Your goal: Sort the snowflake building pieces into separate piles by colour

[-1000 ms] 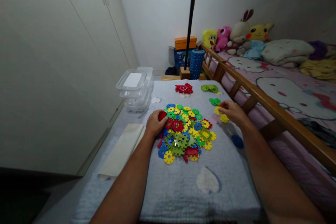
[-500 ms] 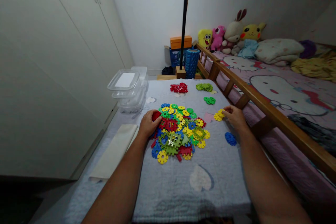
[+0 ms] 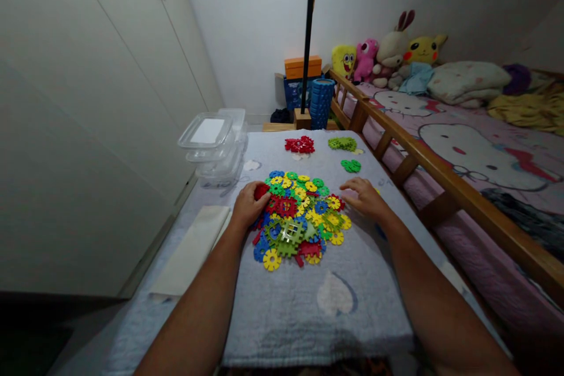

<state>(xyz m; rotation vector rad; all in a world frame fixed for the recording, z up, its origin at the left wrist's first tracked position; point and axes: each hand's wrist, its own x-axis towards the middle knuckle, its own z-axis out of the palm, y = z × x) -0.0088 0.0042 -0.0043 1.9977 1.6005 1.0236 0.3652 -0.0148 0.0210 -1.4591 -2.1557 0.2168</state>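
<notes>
The plastic pieces (image 3: pixel 301 223) look glossy, the tablecloth (image 3: pixel 282 317) matt and rough.

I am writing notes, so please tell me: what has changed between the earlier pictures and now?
The right hand let go of the yellow pieces and moved left, close to the right edge of the mixed pile. It now mostly hides them. The left hand stayed at the pile's left side, by a red piece.
</notes>
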